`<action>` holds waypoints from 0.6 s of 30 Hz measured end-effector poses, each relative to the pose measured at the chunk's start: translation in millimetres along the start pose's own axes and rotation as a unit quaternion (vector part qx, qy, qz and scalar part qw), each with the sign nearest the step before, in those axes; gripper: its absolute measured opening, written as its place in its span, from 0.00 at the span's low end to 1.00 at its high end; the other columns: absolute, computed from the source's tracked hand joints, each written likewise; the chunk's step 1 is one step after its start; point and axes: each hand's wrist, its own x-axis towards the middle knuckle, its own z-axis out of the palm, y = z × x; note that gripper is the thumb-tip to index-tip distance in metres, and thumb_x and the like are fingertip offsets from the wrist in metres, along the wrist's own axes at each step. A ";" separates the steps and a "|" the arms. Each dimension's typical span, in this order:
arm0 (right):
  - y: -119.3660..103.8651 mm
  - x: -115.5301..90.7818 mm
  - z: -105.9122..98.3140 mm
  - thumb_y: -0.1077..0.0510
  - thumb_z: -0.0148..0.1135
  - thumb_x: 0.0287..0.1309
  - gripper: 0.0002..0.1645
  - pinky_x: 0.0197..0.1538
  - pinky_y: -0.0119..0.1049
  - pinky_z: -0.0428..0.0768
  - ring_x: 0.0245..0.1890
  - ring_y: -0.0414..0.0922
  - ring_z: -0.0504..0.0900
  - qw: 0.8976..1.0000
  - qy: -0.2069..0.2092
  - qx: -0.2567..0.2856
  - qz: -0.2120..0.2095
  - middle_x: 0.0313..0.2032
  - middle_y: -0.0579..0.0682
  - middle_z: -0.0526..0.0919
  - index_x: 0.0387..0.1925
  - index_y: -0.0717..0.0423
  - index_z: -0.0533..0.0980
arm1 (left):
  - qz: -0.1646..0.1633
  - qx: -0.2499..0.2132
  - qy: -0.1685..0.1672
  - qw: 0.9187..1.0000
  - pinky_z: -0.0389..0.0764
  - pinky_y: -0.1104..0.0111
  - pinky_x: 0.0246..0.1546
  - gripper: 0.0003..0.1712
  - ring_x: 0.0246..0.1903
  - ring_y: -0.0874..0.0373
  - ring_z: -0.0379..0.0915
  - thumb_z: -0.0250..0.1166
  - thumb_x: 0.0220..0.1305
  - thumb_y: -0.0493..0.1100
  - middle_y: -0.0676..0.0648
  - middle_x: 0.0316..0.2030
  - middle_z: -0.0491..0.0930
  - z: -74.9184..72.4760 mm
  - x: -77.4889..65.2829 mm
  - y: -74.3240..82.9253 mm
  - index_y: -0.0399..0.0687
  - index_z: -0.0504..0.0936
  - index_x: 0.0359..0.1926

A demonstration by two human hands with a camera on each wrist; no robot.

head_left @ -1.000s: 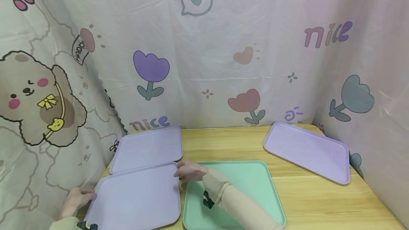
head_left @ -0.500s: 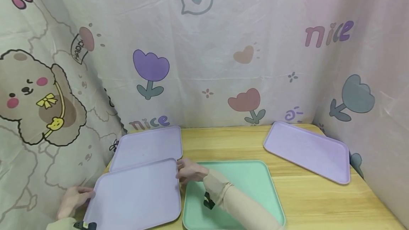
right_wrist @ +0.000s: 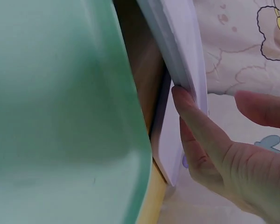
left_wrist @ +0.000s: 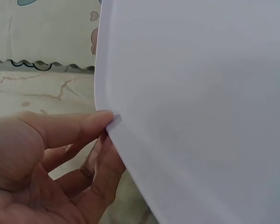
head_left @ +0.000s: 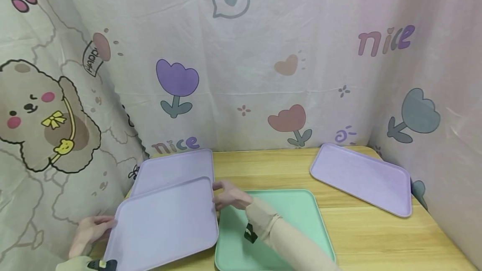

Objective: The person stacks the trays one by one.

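A lavender tray is raised and slightly tilted between my two hands at the left of the table. In the head view it covers the near part of a second lavender tray behind it. My left hand pinches the tray's left corner; the left wrist view shows the thumb on top of the rim and fingers below. My right hand touches the opposite side with its fingertips, the thumb standing clear of the rim. Its forearm reaches over a green tray.
A third lavender tray lies angled at the table's right side. Wood of the table shows between the trays. Patterned curtains hang behind and along both sides of the table.
The held lavender tray has risen and shifted slightly forward and right, hiding more of the tray behind. Both hands move with it; the right thumb and fingers look more spread.
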 end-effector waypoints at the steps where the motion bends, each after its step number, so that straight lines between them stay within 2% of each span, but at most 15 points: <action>1: -0.4 -0.7 -1.8 0.77 0.58 0.53 0.37 0.47 0.50 0.89 0.40 0.61 0.86 1.000 0.005 0.000 -0.001 0.64 0.68 0.71 0.67 0.74 0.64 | 0.003 -0.009 -0.002 1.000 0.87 0.64 0.30 0.23 0.25 0.62 0.81 0.68 0.59 0.37 0.51 0.26 0.85 0.9 -0.6 1.8 0.19 0.79 0.48; 3: -1.8 -2.7 -5.6 0.77 0.58 0.52 0.37 0.45 0.48 0.89 0.38 0.61 0.86 1.000 0.012 -0.001 -0.008 0.64 0.69 0.72 0.66 0.74 0.65 | 0.011 -0.017 -0.006 1.000 0.88 0.65 0.31 0.25 0.26 0.64 0.80 0.68 0.60 0.38 0.51 0.28 0.85 2.8 -1.8 5.6 0.18 0.78 0.50; 7: -3.6 -5.8 -14.7 0.77 0.59 0.53 0.33 0.43 0.46 0.90 0.44 0.62 0.87 0.999 0.019 -0.001 -0.029 0.63 0.71 0.75 0.64 0.75 0.69 | 0.032 -0.009 -0.002 0.999 0.87 0.69 0.30 0.26 0.27 0.66 0.79 0.68 0.61 0.40 0.51 0.30 0.85 6.7 -2.9 13.1 0.19 0.79 0.51; 11: -2.2 -7.2 -25.3 0.77 0.59 0.54 0.29 0.41 0.47 0.90 0.46 0.59 0.88 0.999 0.021 -0.007 -0.047 0.60 0.71 0.78 0.61 0.75 0.72 | 0.053 -0.029 -0.002 0.998 0.86 0.73 0.28 0.23 0.25 0.68 0.79 0.66 0.63 0.39 0.54 0.26 0.85 11.1 -4.7 20.4 0.19 0.81 0.48; 15: -0.5 -11.7 -34.9 0.74 0.60 0.55 0.29 0.41 0.42 0.90 0.45 0.52 0.88 0.997 0.034 -0.036 -0.055 0.59 0.71 0.79 0.60 0.76 0.72 | 0.056 -0.063 -0.015 0.996 0.87 0.74 0.29 0.21 0.24 0.70 0.81 0.65 0.65 0.38 0.58 0.24 0.85 15.5 -8.9 28.8 0.20 0.81 0.48; 18: 0.6 -16.1 -40.1 0.72 0.63 0.54 0.30 0.42 0.40 0.90 0.46 0.53 0.88 0.996 0.051 -0.049 -0.048 0.60 0.70 0.79 0.61 0.74 0.72 | 0.055 -0.076 -0.026 0.995 0.87 0.74 0.30 0.21 0.25 0.70 0.81 0.64 0.66 0.38 0.58 0.24 0.85 18.8 -9.9 34.1 0.19 0.80 0.50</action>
